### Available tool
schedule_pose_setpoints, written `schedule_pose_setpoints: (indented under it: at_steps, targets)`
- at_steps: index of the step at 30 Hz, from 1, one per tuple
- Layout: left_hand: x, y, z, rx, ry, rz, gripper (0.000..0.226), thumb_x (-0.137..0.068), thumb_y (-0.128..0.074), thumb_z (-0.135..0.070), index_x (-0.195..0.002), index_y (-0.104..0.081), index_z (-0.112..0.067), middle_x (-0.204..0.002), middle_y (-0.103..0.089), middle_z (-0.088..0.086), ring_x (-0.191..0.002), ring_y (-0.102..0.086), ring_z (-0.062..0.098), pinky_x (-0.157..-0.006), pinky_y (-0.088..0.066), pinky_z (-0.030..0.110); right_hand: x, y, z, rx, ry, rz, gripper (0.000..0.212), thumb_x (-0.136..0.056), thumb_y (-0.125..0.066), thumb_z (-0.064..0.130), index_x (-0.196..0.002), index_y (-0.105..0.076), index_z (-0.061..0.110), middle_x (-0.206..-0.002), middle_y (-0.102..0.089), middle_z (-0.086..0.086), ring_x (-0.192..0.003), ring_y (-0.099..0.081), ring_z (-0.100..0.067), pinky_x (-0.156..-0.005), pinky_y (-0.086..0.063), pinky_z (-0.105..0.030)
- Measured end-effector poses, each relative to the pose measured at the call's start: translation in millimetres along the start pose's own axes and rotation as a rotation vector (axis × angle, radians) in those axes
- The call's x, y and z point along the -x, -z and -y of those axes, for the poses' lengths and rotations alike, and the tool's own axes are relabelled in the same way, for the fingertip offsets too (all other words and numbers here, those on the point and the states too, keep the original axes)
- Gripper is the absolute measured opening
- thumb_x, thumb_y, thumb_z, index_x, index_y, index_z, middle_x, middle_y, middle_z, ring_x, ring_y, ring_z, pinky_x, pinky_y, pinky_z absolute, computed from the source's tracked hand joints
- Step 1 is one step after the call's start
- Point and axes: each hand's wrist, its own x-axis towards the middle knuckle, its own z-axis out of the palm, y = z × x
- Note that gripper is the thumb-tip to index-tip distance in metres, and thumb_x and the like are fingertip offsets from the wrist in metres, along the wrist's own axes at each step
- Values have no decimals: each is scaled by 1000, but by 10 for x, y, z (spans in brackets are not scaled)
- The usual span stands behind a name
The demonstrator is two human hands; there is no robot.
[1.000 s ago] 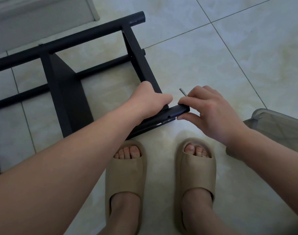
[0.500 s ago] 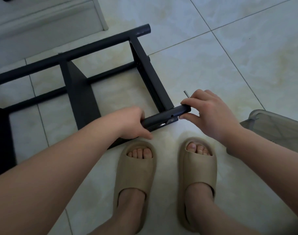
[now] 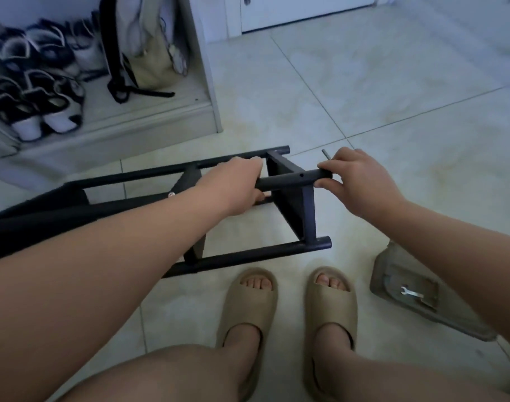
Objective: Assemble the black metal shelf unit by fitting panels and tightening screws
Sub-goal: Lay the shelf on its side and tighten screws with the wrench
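Head view: the black shelf frame (image 3: 248, 255) rests on the floor at the centre of the frame. The left hand (image 3: 236, 187) grips its upper tube (image 3: 288, 179). The right hand (image 3: 361, 181) pinches the tube's end, with a thin metal key (image 3: 325, 154) poking from its fingers. The frame looks like rigid, smooth painted steel, probably light and slippery. It is best held by the tubes beside the joints.

The light is dim, soft and a little bluish. The floor tiles (image 3: 364, 91) are brightest in the middle and upper right, and the corners go darker. Only faint, soft shadows lie beside the slippers (image 3: 249, 303). The shoes (image 3: 36, 82) at upper left are smeared by blur. The black shelf frame (image 3: 285, 179) loses detail toward the left edge.
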Motion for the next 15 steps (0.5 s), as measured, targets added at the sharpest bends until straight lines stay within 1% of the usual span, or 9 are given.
schedule_pose_setpoints:
  at_steps: [2,4,7,9,12,15]
  targets:
    - [-6,127,-26,5,-3,-37,26,-92,-67,-37,-93,-46,-22,-79,-43,-6,-66,-44,16,-51,-28,32,-31,139,57,10,-19,-43,34,-98,-65,31,-124,-70,9,-111,-63,-13,-104,-54,-36,-87,-38,-36]
    - [-30,226,-36,-4,-13,-64,22,-93,-65,-36,-94,-49,-22,-84,-47,-2,-69,-48,19,-52,-29,31,-87,232,98,26,-38,-65,34,-102,-60,29,-128,-67,10,-114,-64,-13,-107,-55,-37,-87,-42,-40]
    - [-106,289,-5,-8,1,-74,16,-96,-60,-33,-102,-54,-19,-95,-53,2,-81,-54,27,-61,-37,34,-183,305,144,-8,-102,-100,31,-106,-50,19,-130,-66,11,-114,-65,-13,-109,-56,-37,-85,-48,-42]
    - [-178,249,56,8,33,-61,14,-99,-56,-31,-105,-57,-19,-98,-54,3,-86,-55,28,-67,-39,36,-245,306,170,-60,-140,-118,31,-106,-48,15,-131,-67,10,-115,-67,-13,-111,-58,-36,-88,-49,-42]
    - [-309,105,176,24,77,-43,13,-102,-51,-31,-101,-56,-19,-100,-57,3,-88,-55,28,-67,-39,36,-329,248,182,-169,-206,-105,31,-104,-47,10,-125,-69,12,-113,-72,-9,-107,-63,-31,-91,-50,-40]
    - [-473,-11,297,-6,108,-79,16,-103,-47,-32,-100,-55,-19,-101,-60,4,-91,-57,28,-71,-42,37,-380,162,180,-266,-251,-68,29,-101,-44,8,-116,-66,18,-101,-74,1,-97,-65,-26,-82,-53,-39]
